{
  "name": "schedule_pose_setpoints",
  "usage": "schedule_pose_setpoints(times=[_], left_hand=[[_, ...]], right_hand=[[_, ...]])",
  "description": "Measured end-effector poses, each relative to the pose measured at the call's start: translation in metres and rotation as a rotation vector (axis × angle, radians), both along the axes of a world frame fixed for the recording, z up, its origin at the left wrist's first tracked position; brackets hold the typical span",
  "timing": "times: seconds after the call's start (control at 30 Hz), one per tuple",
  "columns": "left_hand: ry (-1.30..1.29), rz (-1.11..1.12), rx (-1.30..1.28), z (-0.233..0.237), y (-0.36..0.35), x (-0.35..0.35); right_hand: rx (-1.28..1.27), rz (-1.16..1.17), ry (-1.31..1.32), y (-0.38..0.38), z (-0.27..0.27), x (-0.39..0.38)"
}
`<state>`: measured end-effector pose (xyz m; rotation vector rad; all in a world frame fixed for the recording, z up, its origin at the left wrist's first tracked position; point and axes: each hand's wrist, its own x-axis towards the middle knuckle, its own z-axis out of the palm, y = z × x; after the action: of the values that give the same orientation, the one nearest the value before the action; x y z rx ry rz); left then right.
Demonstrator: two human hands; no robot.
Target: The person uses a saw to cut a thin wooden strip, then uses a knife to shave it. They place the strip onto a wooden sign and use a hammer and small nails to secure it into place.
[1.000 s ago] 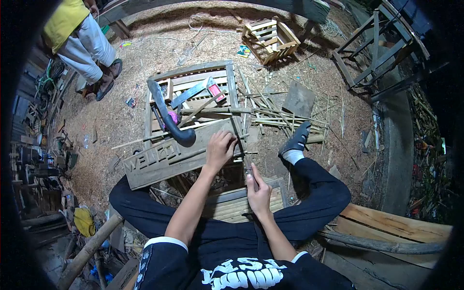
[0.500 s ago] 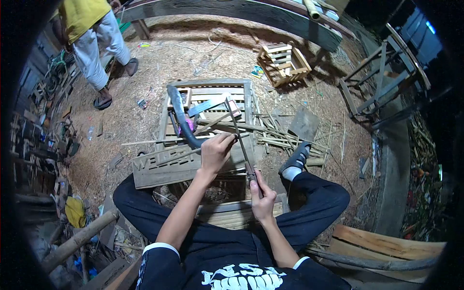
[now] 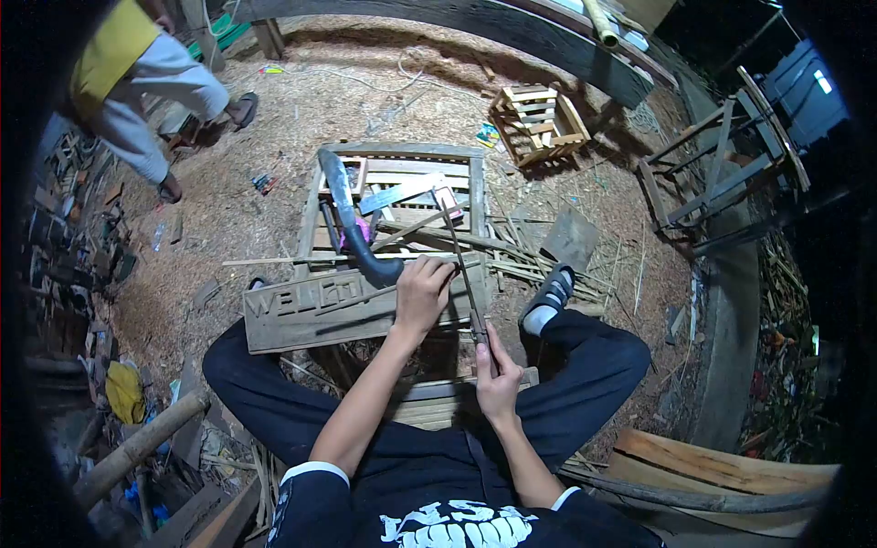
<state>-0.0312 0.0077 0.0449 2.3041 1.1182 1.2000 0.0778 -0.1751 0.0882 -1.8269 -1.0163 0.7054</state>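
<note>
I sit on the ground with my legs spread around a low wooden frame (image 3: 475,192). My right hand (image 3: 496,376) grips the handle of a long thin blade (image 3: 461,265) that points away from me. My left hand (image 3: 423,294) pinches a thin bamboo strip (image 3: 361,294) against that blade. The hand rests on a grey carved plank (image 3: 311,310) lying across the frame. A large curved knife with a black handle (image 3: 352,224) lies on the frame just beyond my left hand, next to a flat metal blade (image 3: 395,194).
Bamboo strips (image 3: 525,251) are scattered right of the frame, near my right foot (image 3: 548,297). A small slatted crate (image 3: 537,123) stands further off. A person in a yellow top (image 3: 128,82) stands at the upper left. Planks (image 3: 722,457) lie at my right.
My left hand has shifted along the strip toward the blade. The person at the upper left has stepped further left. My view has tilted slightly.
</note>
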Motion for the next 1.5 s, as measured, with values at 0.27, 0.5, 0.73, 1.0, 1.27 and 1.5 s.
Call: schedule_pose_setpoints(times=[0.27, 0.5, 0.73, 1.0, 1.27, 1.5], left_hand=[[-0.007, -0.131, -0.072, -0.05, -0.003, 0.048], [0.042, -0.141, -0.108, -0.042, -0.005, 0.048], [0.071, -0.126, -0.162, -0.043, -0.008, 0.048], [0.086, -0.128, -0.152, -0.04, -0.008, 0.048], [0.083, -0.092, -0.127, -0.033, -0.005, 0.051], [0.086, -0.073, -0.104, -0.037, -0.005, 0.053]], right_hand=[[0.051, -0.055, 0.032, -0.012, -0.037, 0.035], [0.008, -0.034, 0.044, -0.019, -0.032, 0.038], [0.025, -0.037, 0.047, -0.022, -0.034, 0.04], [-0.022, -0.031, 0.133, -0.022, -0.037, 0.04], [0.037, -0.041, 0.148, -0.014, -0.047, 0.04], [0.007, -0.006, 0.018, -0.015, -0.044, 0.045]])
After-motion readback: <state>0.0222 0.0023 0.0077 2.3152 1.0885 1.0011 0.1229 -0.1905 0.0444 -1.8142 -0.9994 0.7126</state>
